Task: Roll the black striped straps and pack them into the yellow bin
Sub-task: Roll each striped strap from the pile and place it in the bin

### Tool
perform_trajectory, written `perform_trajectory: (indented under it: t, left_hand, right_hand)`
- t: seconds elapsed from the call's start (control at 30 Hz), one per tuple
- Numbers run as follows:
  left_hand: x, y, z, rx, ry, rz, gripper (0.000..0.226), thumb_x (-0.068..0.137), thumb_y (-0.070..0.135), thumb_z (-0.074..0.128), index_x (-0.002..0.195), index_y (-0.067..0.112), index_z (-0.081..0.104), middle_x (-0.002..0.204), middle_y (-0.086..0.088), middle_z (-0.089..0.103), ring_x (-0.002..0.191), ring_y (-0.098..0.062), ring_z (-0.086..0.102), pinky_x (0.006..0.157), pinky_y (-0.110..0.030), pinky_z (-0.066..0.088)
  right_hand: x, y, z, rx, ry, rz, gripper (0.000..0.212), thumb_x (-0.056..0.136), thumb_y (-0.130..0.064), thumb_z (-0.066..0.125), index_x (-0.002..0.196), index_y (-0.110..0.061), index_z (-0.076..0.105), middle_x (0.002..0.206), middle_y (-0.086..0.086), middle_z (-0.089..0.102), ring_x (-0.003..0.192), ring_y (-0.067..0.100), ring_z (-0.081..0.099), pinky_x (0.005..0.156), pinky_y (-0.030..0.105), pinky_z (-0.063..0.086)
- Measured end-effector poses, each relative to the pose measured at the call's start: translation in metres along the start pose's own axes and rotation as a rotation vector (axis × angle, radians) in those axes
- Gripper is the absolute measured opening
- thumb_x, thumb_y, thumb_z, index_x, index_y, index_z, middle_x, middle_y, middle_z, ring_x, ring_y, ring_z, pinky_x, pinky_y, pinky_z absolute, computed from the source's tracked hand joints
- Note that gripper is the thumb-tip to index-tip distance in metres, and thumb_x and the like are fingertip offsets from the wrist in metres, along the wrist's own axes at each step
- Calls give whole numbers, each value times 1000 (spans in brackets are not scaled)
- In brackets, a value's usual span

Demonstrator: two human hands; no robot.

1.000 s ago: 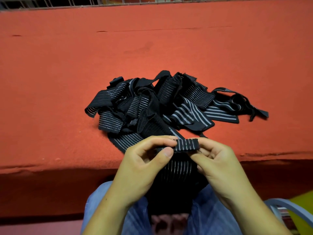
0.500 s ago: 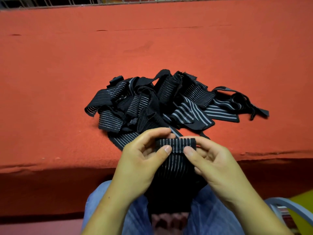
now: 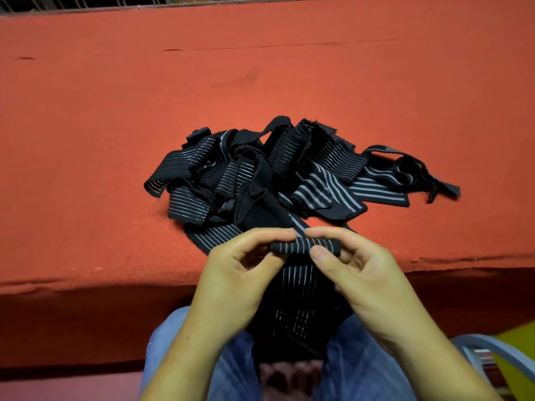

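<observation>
A black strap with thin white stripes (image 3: 301, 285) hangs down over my lap from the table's front edge. Its top end is wound into a small tight roll (image 3: 304, 245). My left hand (image 3: 234, 282) pinches the roll's left end between thumb and fingers. My right hand (image 3: 364, 282) holds the right end the same way. Behind the hands, a tangled heap of black striped straps (image 3: 278, 175) lies on the red table. A corner of the yellow bin (image 3: 518, 357) shows at the bottom right, mostly out of frame.
The red felt-covered table (image 3: 115, 125) stretches wide around the heap, with its front edge just behind my hands. A grey chair arm (image 3: 492, 348) curves beside the bin. My knees in blue trousers (image 3: 231, 369) sit below. A metal grille (image 3: 86, 4) runs along the far edge.
The strap's top end has been turned over into a tighter, thicker roll. Both hands have stayed at the table's front edge, fingers shifting around the roll.
</observation>
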State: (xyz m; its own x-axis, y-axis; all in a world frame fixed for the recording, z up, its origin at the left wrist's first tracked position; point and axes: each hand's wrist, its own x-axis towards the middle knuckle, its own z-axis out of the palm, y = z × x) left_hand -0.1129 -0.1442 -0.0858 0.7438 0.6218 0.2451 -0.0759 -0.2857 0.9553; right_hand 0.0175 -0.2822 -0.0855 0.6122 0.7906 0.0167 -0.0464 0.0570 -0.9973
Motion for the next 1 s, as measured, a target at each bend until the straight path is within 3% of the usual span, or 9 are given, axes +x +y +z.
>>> perform_trajectory:
  t: [0.1, 0.17, 0.23, 0.37, 0.5, 0.67, 0.8, 0.93, 1.0]
  left_hand:
    - [-5, 3, 4, -125, -105, -86, 52, 94, -5, 65, 139, 21, 57, 134, 10, 68, 129, -7, 61, 109, -24, 47]
    - [-8, 0, 8, -115, -127, -112, 62, 94, 24, 64, 152, 28, 40, 145, 15, 59, 139, -7, 51, 119, -37, 38]
    - [-8, -4, 13, -68, -103, -121, 68, 92, 46, 55, 155, 37, 31, 149, 22, 54, 142, -8, 47, 122, -46, 31]
    - [-9, -6, 19, -31, -78, -120, 67, 95, 49, 47, 157, 39, 24, 150, 24, 50, 141, -3, 47, 122, -47, 32]
    - [-9, -6, 16, 4, -101, -121, 66, 97, 48, 50, 157, 44, 25, 149, 23, 50, 139, -4, 50, 120, -42, 34]
    - [-6, -1, 6, 55, -1, -49, 36, 97, 5, 68, 125, 26, 66, 121, 13, 71, 113, -3, 66, 93, -13, 47]
    - [-4, -2, 3, 67, 43, -19, 36, 91, -3, 71, 110, 28, 73, 109, 10, 74, 104, -7, 69, 88, -13, 48]
    - [-3, -4, 3, 75, 42, 16, 49, 86, -15, 68, 100, 30, 75, 110, 9, 73, 110, -10, 68, 91, -14, 48]
    - [-5, -5, 3, 68, 26, 20, 50, 85, -17, 67, 99, 29, 76, 116, 9, 73, 117, -10, 66, 93, -14, 48]
  right_hand:
    - [0, -2, 4, 6, -27, 20, 33, 97, -3, 64, 127, -17, 69, 100, -6, 79, 81, 1, 72, 72, 12, 52]
    - [0, -2, 7, -27, -41, -5, 36, 99, -2, 62, 130, -19, 66, 114, -7, 77, 101, 5, 73, 83, 16, 54]
    - [-1, -1, 10, -70, -40, -19, 40, 101, -3, 60, 134, -25, 62, 122, -11, 74, 112, 5, 70, 92, 17, 52]
    - [-2, 3, 17, -158, -44, -38, 47, 105, -11, 55, 145, -36, 49, 131, -33, 63, 125, -7, 58, 107, 20, 45]
    - [-3, 5, 15, -213, -62, -40, 49, 107, -8, 50, 143, -42, 48, 107, -37, 68, 97, -14, 63, 93, 12, 45]
    - [-2, 2, 13, -51, -21, 1, 46, 104, 4, 50, 137, -27, 56, 114, -14, 76, 91, 1, 70, 82, 17, 54]
    - [0, 6, 8, -9, -6, 61, 28, 102, -5, 58, 125, -17, 68, 107, 4, 80, 97, 13, 75, 80, 21, 57]
    - [-1, 6, 7, -11, -15, 27, 18, 99, -9, 62, 115, -12, 71, 65, -15, 72, 63, -4, 65, 62, 8, 48]
    - [-2, 5, 7, -21, 2, 2, 18, 98, -5, 63, 113, -10, 72, 58, -19, 66, 55, -8, 59, 57, 4, 43]
